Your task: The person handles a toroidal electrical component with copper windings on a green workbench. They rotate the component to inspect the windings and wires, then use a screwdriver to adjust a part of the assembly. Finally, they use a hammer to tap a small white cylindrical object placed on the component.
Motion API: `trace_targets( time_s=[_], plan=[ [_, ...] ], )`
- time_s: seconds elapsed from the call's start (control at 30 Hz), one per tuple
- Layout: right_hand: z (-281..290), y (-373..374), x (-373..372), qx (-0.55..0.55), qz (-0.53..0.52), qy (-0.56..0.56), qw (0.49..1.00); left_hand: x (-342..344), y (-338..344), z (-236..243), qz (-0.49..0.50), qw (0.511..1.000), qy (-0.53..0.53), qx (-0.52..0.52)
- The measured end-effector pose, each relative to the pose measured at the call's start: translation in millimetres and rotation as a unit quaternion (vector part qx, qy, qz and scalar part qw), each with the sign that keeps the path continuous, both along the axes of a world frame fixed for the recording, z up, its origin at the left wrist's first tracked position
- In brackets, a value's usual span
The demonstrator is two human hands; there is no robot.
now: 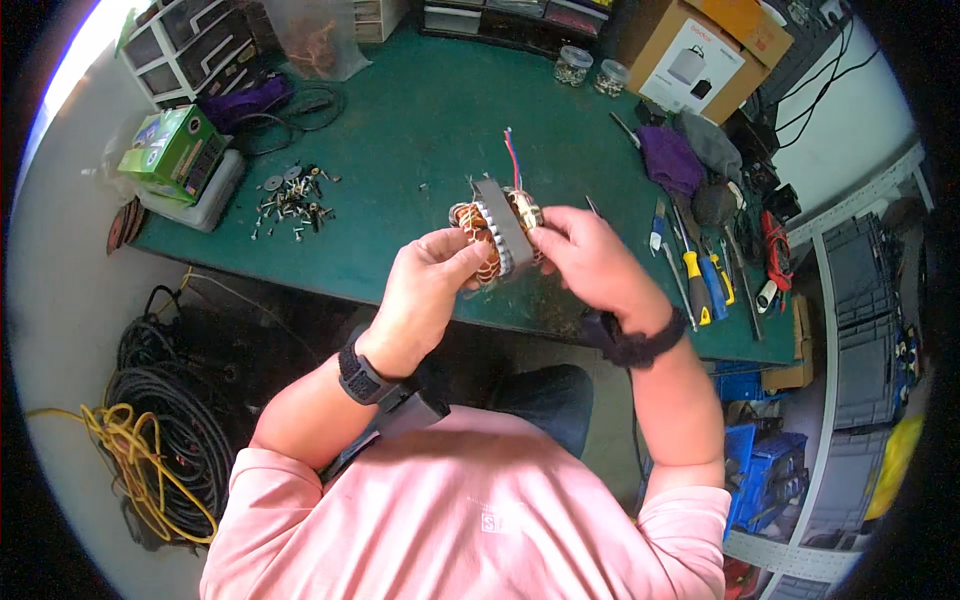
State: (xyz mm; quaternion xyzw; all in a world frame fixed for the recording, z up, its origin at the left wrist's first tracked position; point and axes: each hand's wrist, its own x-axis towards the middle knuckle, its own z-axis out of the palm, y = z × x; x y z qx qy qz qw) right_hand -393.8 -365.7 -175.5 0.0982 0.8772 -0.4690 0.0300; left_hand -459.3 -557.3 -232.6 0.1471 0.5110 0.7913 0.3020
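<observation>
Between my two hands, over the front part of the green table (400, 170), I hold a motor stator (507, 225). It has a grey metal ring, copper windings on both sides bound with pale lacing, and red and blue lead wires (513, 155) sticking up from its far end. My left hand (430, 275) pinches the windings on the left side with thumb and fingers. At the right side, my right hand (585, 255) closes on the other winding end. The fingertips behind the stator are partly hidden.
Loose screws and washers (290, 200) lie left, beside a green box (177, 150). Screwdrivers (693, 280) and other hand tools lie right. Clear jars (573, 67) and a cardboard box (690, 60) stand at the back. Coiled cables (180, 430) sit on the floor at left.
</observation>
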Motion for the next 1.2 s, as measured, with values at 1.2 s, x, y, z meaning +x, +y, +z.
trace_targets(
  time_s=[1.2],
  plan=[
    [-0.7,-23.0,15.1,0.298,0.035,0.271,0.915,-13.9,-11.6,22.9,0.052,0.763,0.587,-0.265]
  ],
)
